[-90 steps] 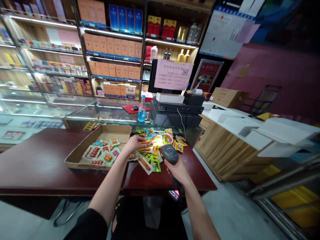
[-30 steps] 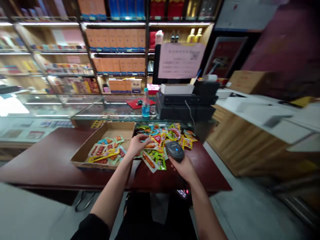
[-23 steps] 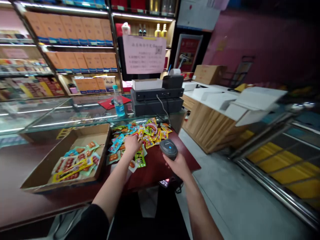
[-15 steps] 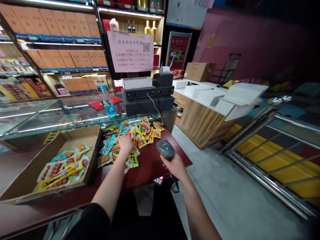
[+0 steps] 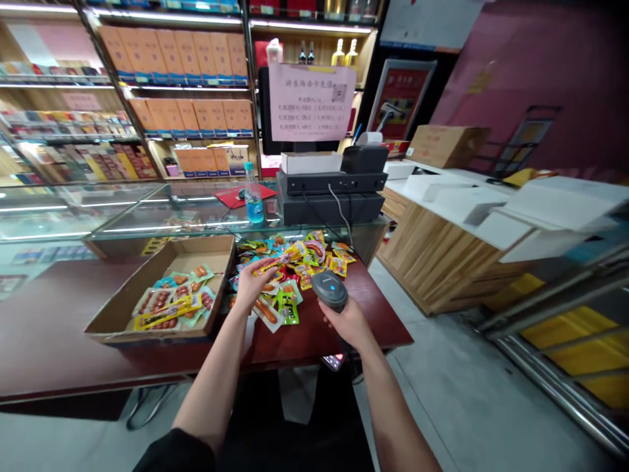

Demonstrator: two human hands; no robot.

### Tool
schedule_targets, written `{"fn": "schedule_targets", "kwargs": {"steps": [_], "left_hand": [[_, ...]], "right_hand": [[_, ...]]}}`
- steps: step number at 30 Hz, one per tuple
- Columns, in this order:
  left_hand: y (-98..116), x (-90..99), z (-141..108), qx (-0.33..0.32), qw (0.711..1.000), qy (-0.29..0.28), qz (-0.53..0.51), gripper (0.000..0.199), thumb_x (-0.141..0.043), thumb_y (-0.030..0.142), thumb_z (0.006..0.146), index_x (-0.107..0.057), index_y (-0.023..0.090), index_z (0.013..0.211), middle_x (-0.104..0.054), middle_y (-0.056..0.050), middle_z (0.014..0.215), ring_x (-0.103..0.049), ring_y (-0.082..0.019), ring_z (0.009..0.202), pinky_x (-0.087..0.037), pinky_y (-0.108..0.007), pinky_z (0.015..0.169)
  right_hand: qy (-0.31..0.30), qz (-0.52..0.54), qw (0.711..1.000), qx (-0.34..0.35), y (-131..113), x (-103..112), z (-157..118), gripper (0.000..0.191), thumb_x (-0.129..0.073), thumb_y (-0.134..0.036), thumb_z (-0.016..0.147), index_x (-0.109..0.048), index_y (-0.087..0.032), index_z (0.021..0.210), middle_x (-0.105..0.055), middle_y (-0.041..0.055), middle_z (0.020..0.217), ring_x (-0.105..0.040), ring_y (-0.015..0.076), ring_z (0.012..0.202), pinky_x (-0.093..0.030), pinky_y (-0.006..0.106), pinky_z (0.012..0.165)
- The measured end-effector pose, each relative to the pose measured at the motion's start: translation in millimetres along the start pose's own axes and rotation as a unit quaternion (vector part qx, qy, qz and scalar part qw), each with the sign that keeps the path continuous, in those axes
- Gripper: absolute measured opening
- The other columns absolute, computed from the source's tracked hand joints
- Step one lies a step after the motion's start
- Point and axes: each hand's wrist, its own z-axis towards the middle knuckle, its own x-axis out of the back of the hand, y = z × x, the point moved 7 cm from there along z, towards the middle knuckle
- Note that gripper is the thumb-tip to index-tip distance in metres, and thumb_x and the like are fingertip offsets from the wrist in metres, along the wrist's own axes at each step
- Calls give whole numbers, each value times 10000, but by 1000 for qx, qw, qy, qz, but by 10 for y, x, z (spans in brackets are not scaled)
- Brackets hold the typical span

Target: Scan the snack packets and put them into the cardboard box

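My left hand is closed on a long yellow snack packet, raised over the front of a heap of small snack packets. The fingers pinch the packet's left end, and its other end points right. In my right hand is a dark grey handheld scanner with a small blue light, its head just right of the heap. Left of the heap, an open cardboard box holds sausage packets and a long yellow packet.
Behind the dark red table is a glass counter with a blue bottle, a red sheet and black register equipment. A phone shows below the table's front edge. A metal railing stands at right.
My left hand has lifted off the heap with a long yellow packet in it. The view has turned left, and the scanner is now closer to the left hand.
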Motion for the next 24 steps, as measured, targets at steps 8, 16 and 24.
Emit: {"fn": "schedule_targets", "kwargs": {"steps": [8, 16, 24], "left_hand": [[-146, 403, -104, 66, 991, -24, -110, 497, -894, 403, 526, -647, 154, 878, -720, -38, 825, -673, -161, 712, -557, -288, 696], [-171, 632, -80, 93, 973, 48, -204, 521, -910, 422, 490, -628, 145, 829, -709, -19, 785, -671, -140, 682, -576, -297, 723], [-187, 661, -66, 77, 967, 83, -230, 528, -920, 416, 485, -615, 136, 812, -709, -18, 774, -683, -144, 715, -581, -323, 788]], "right_hand": [[-34, -53, 998, 12, -172, -305, 135, 239, -665, -425, 773, -650, -186, 778, -690, 43, 580, -672, 209, 536, -493, 276, 511], [-53, -49, 997, 15, -170, -542, 78, 285, -658, -451, 772, -685, -172, 822, -670, 33, 536, -701, 240, 588, -516, 287, 533], [-35, -63, 997, 41, -232, -516, 67, 304, -661, -441, 771, -709, -170, 900, -705, 55, 606, -743, 272, 742, -551, 294, 593]]}}
